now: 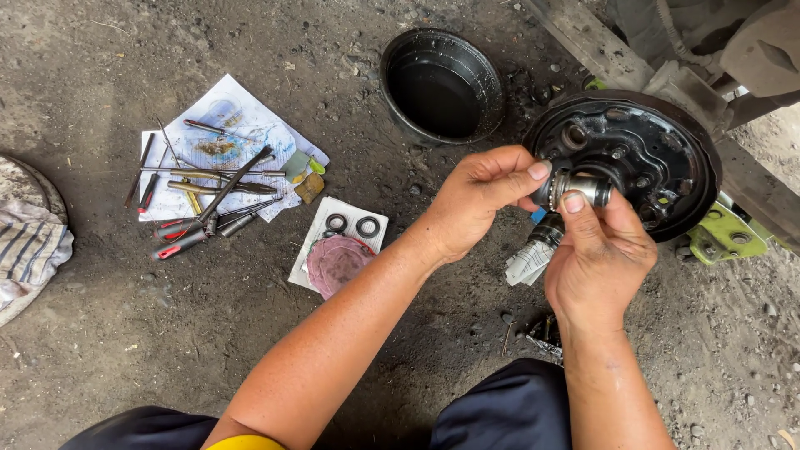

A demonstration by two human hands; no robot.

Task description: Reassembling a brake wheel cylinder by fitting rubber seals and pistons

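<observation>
A round black bowl [442, 86] sits on the dirt floor [350, 358], holding dark liquid that looks like oil. Beside it a greasy black metal plate [658, 158], round and pitted with holes, hangs on a vehicle. In front of the plate, both hands meet on a short shiny metal cylinder [583, 188]. The left hand [479, 200] pinches its dark end between thumb and fingers, grip clenched on it. The right hand [602, 250] comes up from below, thumb pressed on top, grasping the same cylinder. On the floor to the left, screwdrivers and pliers [208, 204] lie on crumpled paper, near two black rubber rings [352, 224] on a white card
</observation>
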